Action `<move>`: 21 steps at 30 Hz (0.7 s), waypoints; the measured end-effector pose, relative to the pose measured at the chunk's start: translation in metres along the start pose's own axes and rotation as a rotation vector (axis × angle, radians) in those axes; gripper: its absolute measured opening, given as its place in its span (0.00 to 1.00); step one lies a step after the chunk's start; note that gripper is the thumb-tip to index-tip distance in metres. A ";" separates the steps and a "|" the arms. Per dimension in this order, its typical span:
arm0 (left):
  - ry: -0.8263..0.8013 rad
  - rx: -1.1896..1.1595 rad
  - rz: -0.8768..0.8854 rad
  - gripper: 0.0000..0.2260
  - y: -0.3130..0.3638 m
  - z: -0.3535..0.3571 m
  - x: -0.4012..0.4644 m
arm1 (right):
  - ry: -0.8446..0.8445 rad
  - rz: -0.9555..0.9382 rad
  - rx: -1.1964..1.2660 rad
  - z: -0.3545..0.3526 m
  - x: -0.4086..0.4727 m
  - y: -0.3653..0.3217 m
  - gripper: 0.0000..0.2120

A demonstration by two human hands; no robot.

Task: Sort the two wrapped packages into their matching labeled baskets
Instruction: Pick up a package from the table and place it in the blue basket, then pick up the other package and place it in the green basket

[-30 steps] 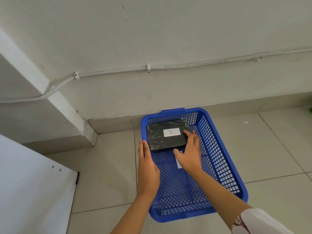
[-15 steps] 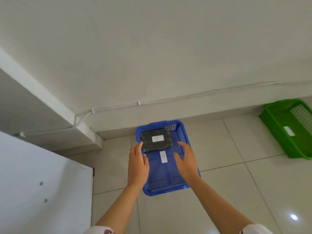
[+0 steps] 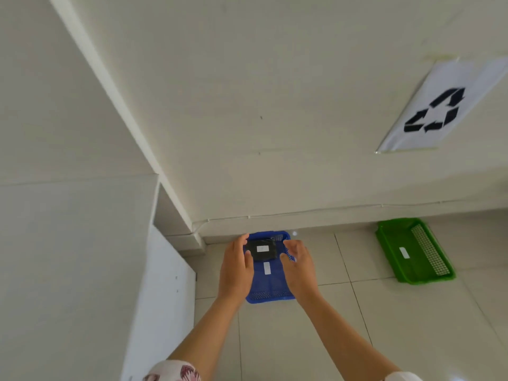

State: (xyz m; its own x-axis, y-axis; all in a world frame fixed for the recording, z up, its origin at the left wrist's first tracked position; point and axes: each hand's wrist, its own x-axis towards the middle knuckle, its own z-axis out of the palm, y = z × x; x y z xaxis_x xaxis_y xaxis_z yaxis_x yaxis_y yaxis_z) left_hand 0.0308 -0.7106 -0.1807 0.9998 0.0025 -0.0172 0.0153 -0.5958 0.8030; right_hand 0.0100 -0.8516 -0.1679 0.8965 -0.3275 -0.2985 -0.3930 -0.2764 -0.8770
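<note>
A black wrapped package with a white label lies at the far end of the blue basket on the tiled floor by the wall. A white label sits on the blue basket's bottom. My left hand hovers over the basket's left side and my right hand over its right side, both open with fingers apart and holding nothing. A green basket with a white label inside stands further right along the wall and holds no package. No second package is in view.
A white board or panel stands to the left of the blue basket. A recycling sign hangs on the wall above the green basket. A thin cable runs along the wall's base.
My view has risen and pulled back from the blue basket. Both hands have lifted away from the package, which stays in the basket. The green basket and the sign have come into view.
</note>
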 end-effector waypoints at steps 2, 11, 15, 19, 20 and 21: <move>0.011 -0.024 0.012 0.17 0.022 -0.038 -0.019 | -0.011 -0.015 0.020 -0.003 -0.030 -0.034 0.14; 0.136 0.022 0.101 0.16 0.021 -0.213 -0.077 | -0.026 -0.131 0.093 0.067 -0.155 -0.142 0.12; 0.175 0.044 0.086 0.16 -0.013 -0.290 -0.108 | -0.019 -0.165 0.097 0.127 -0.211 -0.172 0.11; 0.190 0.061 0.064 0.16 -0.047 -0.350 -0.132 | -0.063 -0.160 0.100 0.185 -0.250 -0.192 0.11; 0.198 0.065 0.051 0.16 -0.056 -0.365 -0.137 | -0.077 -0.168 0.095 0.200 -0.257 -0.198 0.11; 0.207 0.070 0.039 0.16 -0.066 -0.378 -0.140 | -0.095 -0.181 0.090 0.215 -0.263 -0.203 0.10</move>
State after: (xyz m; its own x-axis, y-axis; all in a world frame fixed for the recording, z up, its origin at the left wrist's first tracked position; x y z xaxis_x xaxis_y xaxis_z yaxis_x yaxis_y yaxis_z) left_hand -0.1068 -0.3678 -0.0057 0.9801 0.1393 0.1416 -0.0166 -0.6529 0.7573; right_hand -0.1016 -0.5152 0.0080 0.9676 -0.1921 -0.1639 -0.2083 -0.2397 -0.9482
